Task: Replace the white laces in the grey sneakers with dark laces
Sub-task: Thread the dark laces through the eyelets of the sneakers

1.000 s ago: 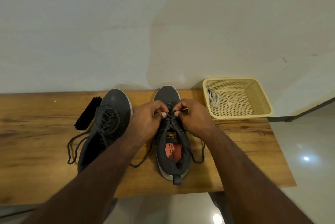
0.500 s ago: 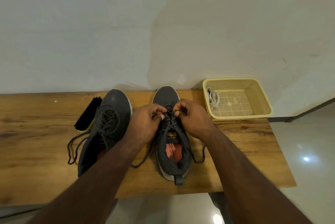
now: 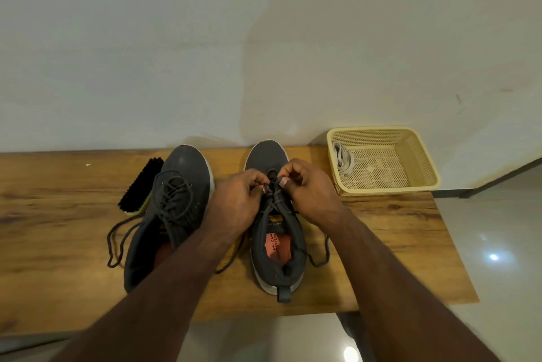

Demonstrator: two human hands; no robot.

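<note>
The left hand (image 3: 237,196) and the right hand (image 3: 312,190) meet over the lacing of the right grey sneaker (image 3: 275,215), each with fingers curled and fingertips pinching the dark lace (image 3: 274,193) near the far eyelets, thumbs almost touching one another. That sneaker stands toe to the far wall, heel and pull tab toward the near edge of the surface (image 3: 58,229); its loose lace ends trail onto the wood on both sides, one under the left forearm, one looping just right of the heel. Just left of it, partly hidden by the left forearm, the left grey sneaker (image 3: 173,209) lies angled, already threaded with its own dark lace (image 3: 176,194), whose free ends (image 3: 114,244) loop out onto the wood to the left. A black-bristled shoe brush (image 3: 140,184) lies touching or just beside that sneaker's far left side. At the far right corner of the surface sits a cream perforated plastic basket (image 3: 422,156), partly overhanging the right edge, with the white laces (image 3: 343,160) bundled in its left end. Bare wood stretches wide to the left of the brush and between the right sneaker and the right edge; a narrower strip runs along the near edge below the heels. Beyond the right edge lies glossy tiled floor (image 3: 498,229).
</note>
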